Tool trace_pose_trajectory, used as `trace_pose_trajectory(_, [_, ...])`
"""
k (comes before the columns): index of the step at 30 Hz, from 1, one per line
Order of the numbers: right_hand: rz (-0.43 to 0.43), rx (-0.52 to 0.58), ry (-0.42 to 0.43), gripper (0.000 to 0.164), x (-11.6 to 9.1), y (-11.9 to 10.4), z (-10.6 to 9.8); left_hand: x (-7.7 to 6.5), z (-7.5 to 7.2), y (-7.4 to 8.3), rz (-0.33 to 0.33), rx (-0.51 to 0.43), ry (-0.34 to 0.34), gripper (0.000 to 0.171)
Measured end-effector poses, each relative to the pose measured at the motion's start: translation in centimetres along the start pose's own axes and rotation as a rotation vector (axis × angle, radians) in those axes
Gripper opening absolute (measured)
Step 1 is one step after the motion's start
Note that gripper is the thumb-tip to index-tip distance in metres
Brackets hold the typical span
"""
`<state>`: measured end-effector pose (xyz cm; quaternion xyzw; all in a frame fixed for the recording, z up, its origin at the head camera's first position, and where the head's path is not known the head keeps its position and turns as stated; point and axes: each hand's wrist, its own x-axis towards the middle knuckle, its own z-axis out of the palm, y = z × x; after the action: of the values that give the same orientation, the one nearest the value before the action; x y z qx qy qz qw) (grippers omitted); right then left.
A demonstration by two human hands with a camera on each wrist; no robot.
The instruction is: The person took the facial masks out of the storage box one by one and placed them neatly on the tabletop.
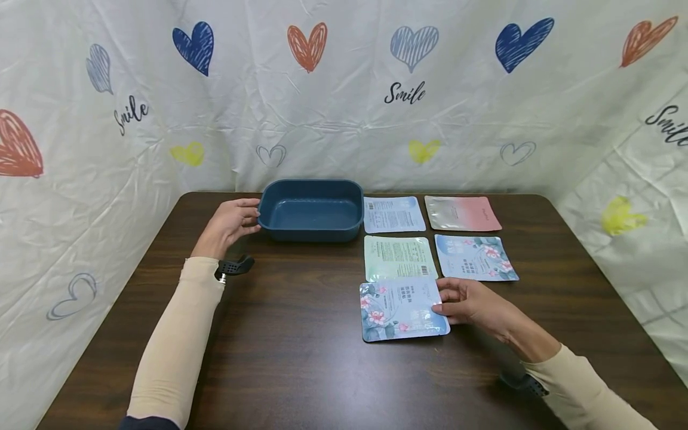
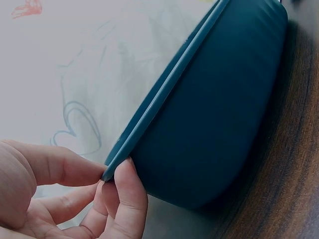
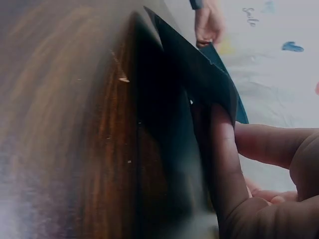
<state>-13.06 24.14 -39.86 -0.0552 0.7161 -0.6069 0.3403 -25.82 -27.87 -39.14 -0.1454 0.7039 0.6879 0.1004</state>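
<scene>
A dark blue plastic basin (image 1: 312,234) stands at the back of the table. My left hand (image 1: 232,222) is at its left end; in the left wrist view, thumb and fingers pinch the basin's rim (image 2: 164,94). My right hand (image 1: 480,306) pinches the right edge of a light blue floral sheet mask packet (image 1: 403,307). That packet is lifted a little off the table and overlaps the lower edge of a green packet (image 1: 400,255). In the right wrist view the held packet (image 3: 199,67) appears dark and edge-on between thumb and fingers.
Right of the basin lie a pale blue packet (image 1: 394,215), a silver and pink packet (image 1: 463,214) and another floral blue packet (image 1: 475,258), flat on the brown wooden table (image 1: 301,358). A white curtain (image 1: 344,113) printed with hearts hangs behind the table and at both sides.
</scene>
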Motion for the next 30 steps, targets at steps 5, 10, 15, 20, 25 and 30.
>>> trace_pose_trajectory(5, [-0.001, -0.066, 0.011, 0.066, -0.3, 0.3, 0.5, -0.1, 0.1, 0.1, 0.003, 0.003, 0.006, 0.048])
trace_pose_trajectory(10, [0.016, -0.143, 0.021, 0.061, -0.6, 0.5, 0.7, -0.1, 0.1, 0.1, 0.005, 0.008, 0.006, 0.048])
trace_pose_trajectory(15, [0.020, -0.170, 0.042, 0.049, -0.8, 0.5, 0.6, -0.1, 0.1, 0.0, 0.002, 0.005, 0.006, 0.048])
trace_pose_trajectory(20, [0.023, -0.174, 0.053, 0.046, -0.8, 0.7, 0.6, -0.3, 0.1, 0.0, 0.005, 0.005, 0.006, 0.047])
trace_pose_trajectory(25, [0.019, -0.191, 0.052, 0.046, -0.9, 0.8, 0.5, -0.3, 0.1, 0.0, 0.004, 0.012, 0.009, 0.047])
trace_pose_trajectory(30, [0.001, -0.293, 0.049, 0.040, -1.3, 0.1, 0.4, -0.3, 0.1, 0.0, 0.005, 0.007, 0.005, 0.047])
